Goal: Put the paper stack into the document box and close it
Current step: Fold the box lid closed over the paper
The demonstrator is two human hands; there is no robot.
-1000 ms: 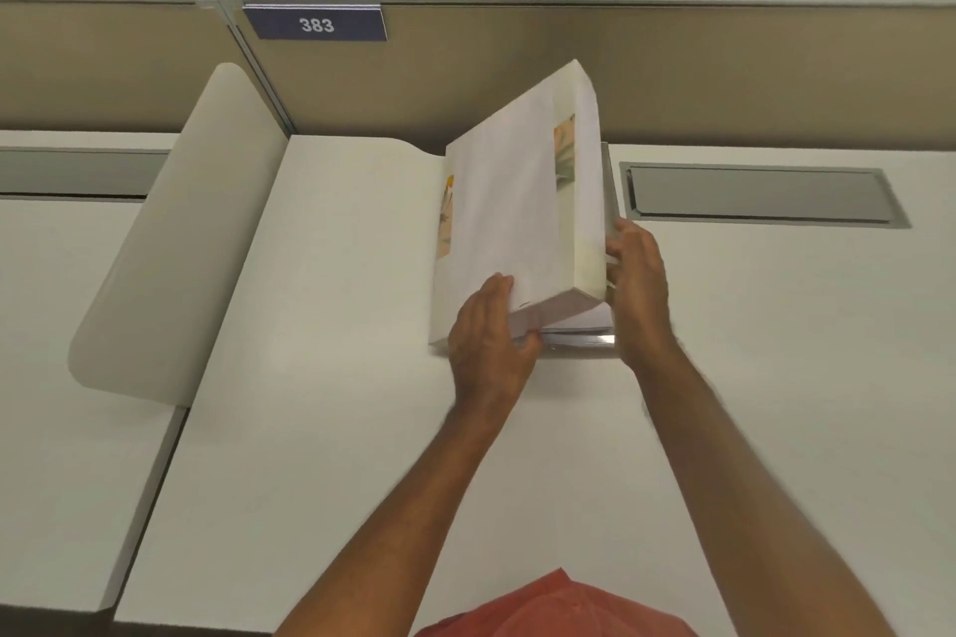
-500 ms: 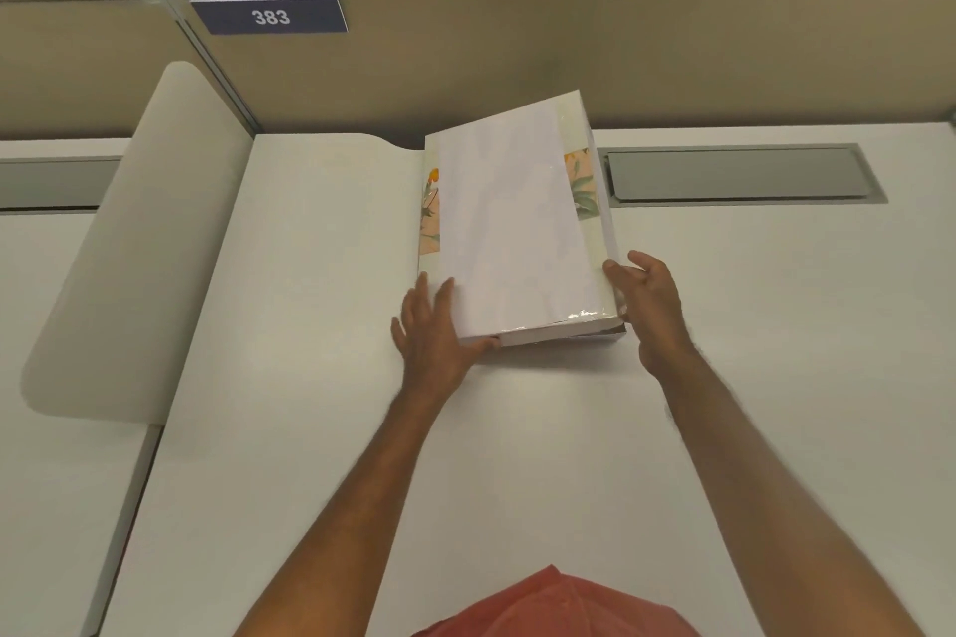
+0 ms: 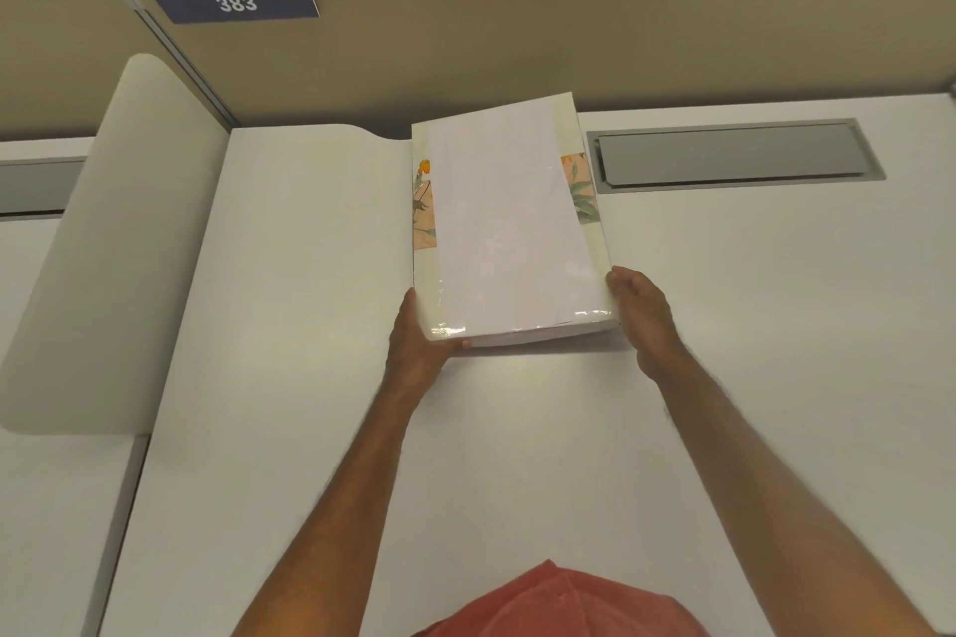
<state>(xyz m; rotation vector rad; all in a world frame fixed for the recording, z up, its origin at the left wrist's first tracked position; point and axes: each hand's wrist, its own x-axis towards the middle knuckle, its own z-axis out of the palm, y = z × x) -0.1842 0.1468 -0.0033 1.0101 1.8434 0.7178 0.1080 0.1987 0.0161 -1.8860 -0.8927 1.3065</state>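
Since a second ago the lid has come down from steeply raised to nearly flat, and we now see both hands at its near corners.

The cream plastic document box with floral panels [image 3: 509, 228] lies at centre frame on the white desk [image 3: 310, 378], a white sheet showing through its clear cover. Our left hand [image 3: 421, 344] grasps the near-left corner, thumb on its side, fingertips beneath; our right hand [image 3: 644, 313] presses loosely curled against the near-right edge. Upper left, a navy plate [image 3: 235, 3] on the beige partition reads "383".
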